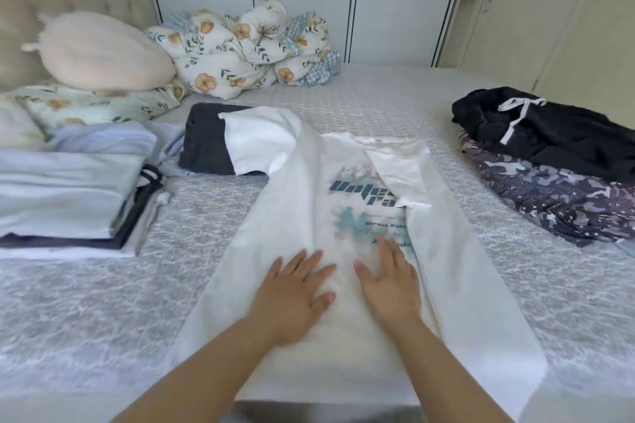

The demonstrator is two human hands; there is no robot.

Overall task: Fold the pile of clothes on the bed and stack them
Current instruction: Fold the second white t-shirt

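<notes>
A white T-shirt (pixel 299 203) with a teal print lies flat on the bed in front of me, both long sides folded in over the middle. My left hand (pixel 292 292) and my right hand (pixel 388 282) press flat on its lower half, fingers straight, side by side. A stack of folded pale blue and grey clothes (pixel 68 203) sits at the left. A folded dark grey garment (pixel 206 141) lies behind the shirt's left sleeve. At the right lies an unfolded pile: black drawstring shorts (pixel 549 134) on a grey camouflage garment (pixel 556 203).
The bed (pixel 86 302) has a pale grey patterned cover. A peach pillow (pixel 99 51), floral pillows and a bundled floral quilt (pixel 247 48) lie at the head. White cabinets (pixel 302 0) stand behind the bed. The bed's near edge runs along the bottom.
</notes>
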